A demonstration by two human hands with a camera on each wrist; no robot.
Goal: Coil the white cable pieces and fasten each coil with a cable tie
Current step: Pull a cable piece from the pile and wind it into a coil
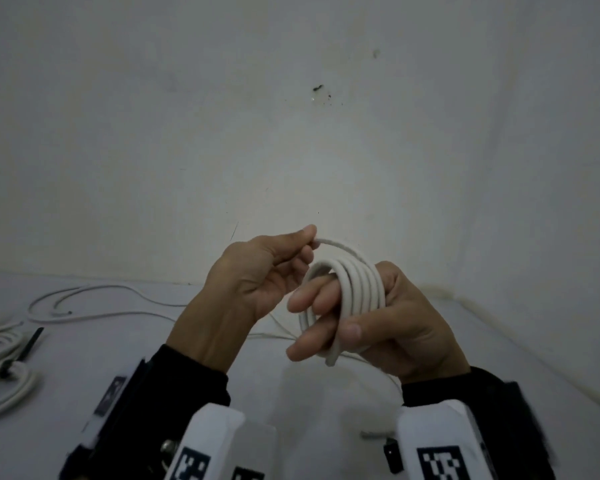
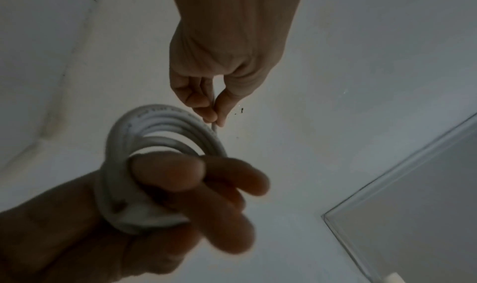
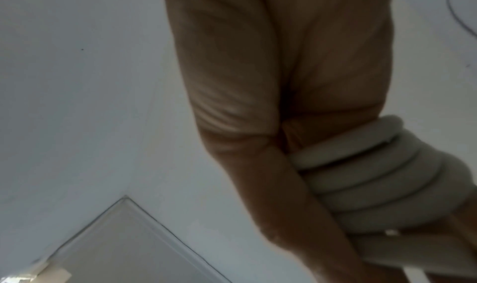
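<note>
Nearest to the camera, two black sleeves [image 1: 201, 379] are covering the wrists, each one carrying a white block with a black square pattern. Above them, the right hand [image 1: 388, 327] is holding a coil [image 1: 354, 289] of white cable in the air over the table: the round, smooth, rather thick cable is lying in several loops around the fingers [image 1: 312, 296], and the thumb [image 1: 352, 327] is pressing on the loops from the front. The left hand [image 1: 253, 282] is pinching the free end of the same cable between thumb and forefinger, just beside the top of the coil, with the other fingers loosely curled.

Under the hands, the table [image 1: 291, 393] is showing a plain white, matte surface. At its left edge a finished bundle [image 1: 0, 372] of white cable is lying, bound with a black cable tie [image 1: 7, 367], and a second black tie [image 1: 32, 342] is lying just beside it. Further back on the left, a loose white cable [image 1: 84, 303] is curving over the table. Behind everything, a pale wall [image 1: 291, 133] is standing, with some small dark marks [image 1: 319, 91] on it.
</note>
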